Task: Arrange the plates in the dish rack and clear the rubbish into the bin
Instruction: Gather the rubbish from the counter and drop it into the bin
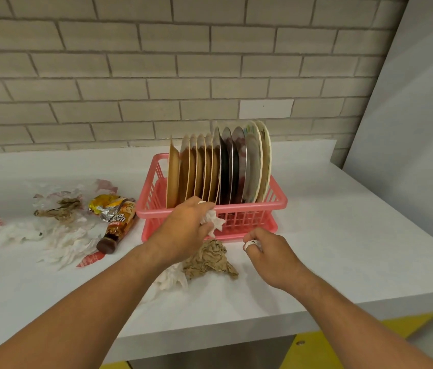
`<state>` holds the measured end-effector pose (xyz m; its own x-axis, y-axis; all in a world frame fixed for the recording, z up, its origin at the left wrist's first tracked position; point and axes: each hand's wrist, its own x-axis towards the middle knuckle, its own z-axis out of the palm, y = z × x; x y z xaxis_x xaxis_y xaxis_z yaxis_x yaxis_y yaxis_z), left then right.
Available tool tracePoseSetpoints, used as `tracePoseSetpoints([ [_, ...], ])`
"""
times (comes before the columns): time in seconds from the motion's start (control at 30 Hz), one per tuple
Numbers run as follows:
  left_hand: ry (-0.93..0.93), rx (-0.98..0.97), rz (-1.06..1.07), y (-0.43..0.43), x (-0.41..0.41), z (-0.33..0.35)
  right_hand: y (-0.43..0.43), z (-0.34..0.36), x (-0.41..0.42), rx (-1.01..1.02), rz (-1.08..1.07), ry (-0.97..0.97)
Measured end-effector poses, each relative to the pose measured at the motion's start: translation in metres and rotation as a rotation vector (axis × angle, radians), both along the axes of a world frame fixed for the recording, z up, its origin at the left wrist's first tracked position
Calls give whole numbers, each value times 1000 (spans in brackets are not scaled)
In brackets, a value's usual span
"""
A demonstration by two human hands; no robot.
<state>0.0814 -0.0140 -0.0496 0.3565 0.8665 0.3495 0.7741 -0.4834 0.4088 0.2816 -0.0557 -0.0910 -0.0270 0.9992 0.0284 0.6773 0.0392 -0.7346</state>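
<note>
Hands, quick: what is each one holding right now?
Left hand: grips a crumpled white tissue.
Right hand: pinches a small white scrap.

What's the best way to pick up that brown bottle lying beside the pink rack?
I'd grip the brown bottle round its labelled middle, coming from above with fingers across its width. It lies flat on its side, cap toward the camera, and a foil wrapper crowds its far end, so the middle looks freest.
</note>
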Motion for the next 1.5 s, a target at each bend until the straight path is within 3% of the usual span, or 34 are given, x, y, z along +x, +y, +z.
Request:
tracePoseSetpoints([
  [0.23, -15, -58, 88, 0, -11, -4, 2, 0, -9, -6, 3, -6],
  [0.37, 172, -9, 191, 4, -18, -7, 3, -2, -13, 5, 9, -7],
  [0.5, 44, -92, 180, 5, -22, -12, 6, -3, -18, -5, 7, -1],
  [0.6, 60, -133, 148, 5, -26, -17, 8, -4, -24, -42, 5, 4],
  [0.77, 44, -20, 197, 6, -35, -17, 12, -10, -35, -111, 13, 35],
  [0.9, 80, 128, 234, 4, -44, -17, 18, -15, -46, -94, 45, -54],
  [1.03, -154, 34, 262, 0, -49, -13, 26, -23, -57, -39, 85, -232],
  [1.2, -126, -221, 70, 0, -61, -22, 36, -37, -66, -114, 130, -426],
  [1.33, -121, -209, 39, -2, -74, -22, 36, -49, -70, -96, 95, -626],
  [1.43, -122, -176, 37, -3, -84, -20, 29, -58, -69, -5, 63, -618],
  [1.5, -104, -173, 75, -6, -88, -21, 23, -62, -67, 37, 12, -505],
])
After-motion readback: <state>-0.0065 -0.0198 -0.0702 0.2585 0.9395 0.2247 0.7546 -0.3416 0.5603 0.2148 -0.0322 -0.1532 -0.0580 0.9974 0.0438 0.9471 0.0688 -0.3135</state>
